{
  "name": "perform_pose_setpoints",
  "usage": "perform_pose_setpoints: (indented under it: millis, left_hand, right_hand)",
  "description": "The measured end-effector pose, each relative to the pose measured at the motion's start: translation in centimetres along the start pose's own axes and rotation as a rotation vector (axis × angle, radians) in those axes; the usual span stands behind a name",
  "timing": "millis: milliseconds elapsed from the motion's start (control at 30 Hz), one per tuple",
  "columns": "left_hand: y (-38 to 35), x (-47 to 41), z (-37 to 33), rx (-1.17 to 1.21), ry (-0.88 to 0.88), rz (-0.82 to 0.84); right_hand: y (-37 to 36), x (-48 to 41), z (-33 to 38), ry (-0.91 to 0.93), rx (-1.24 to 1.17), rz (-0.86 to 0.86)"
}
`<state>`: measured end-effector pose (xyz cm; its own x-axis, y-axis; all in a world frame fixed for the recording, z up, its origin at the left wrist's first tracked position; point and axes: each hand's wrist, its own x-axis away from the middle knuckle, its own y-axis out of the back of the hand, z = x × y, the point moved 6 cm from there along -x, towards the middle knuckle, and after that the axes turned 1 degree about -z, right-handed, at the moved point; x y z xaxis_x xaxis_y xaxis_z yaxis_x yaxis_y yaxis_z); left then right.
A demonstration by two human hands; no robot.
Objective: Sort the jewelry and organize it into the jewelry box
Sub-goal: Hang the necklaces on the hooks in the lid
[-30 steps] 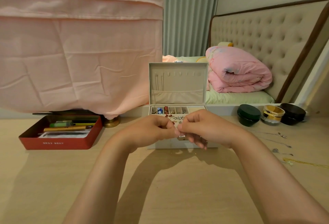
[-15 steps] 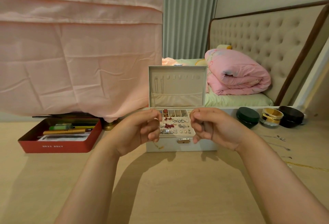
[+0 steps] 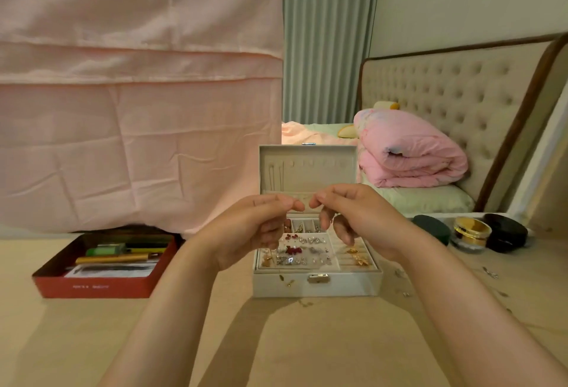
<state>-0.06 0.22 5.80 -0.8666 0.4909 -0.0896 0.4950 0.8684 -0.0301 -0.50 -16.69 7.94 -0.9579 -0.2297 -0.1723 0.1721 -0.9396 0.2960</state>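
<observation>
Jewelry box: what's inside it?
The jewelry box holds small silver, red and gold pieces in its compartments; thin chains hang in its lid. The left hand and right hand hide part of the back row.

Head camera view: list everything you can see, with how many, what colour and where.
Cream rectangular jewelry box: one, cream, table centre, lid up.
Small earrings and studs: many, silver, red, gold, in the box tray.
Loose thin chains: several, silver, table right.
Shallow red tin of pens: one, red, table left.
Round lidded jars: three, dark green, gold, black, table back right.
Pale wooden table: one, beige, under everything.
Hanging pink sheet: one, pink, back left.
Folded pink quilt: one, pink, on the bed.
Tufted headboard: one, beige, back right.
Pleated curtain: one, grey-green, back centre.
Left hand, right hand: two, before the lid, fingertips pinched; anything held is too fine to see.
</observation>
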Motion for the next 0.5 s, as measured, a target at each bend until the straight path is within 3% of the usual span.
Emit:
perform_pose_setpoints:
  millis: [267, 500]
  left_hand:
    - [2.4, -5.9, -1.7, 0.069, 0.04, -0.044]
    - [6.9, -11.0, -1.5, -0.406, -0.076, -0.499]
  right_hand:
    - [0.9, -6.2, 0.7, -0.055, 0.136, -0.023]
    - [1.7, -12.1, -1.1, -0.038, 0.261, -0.198]
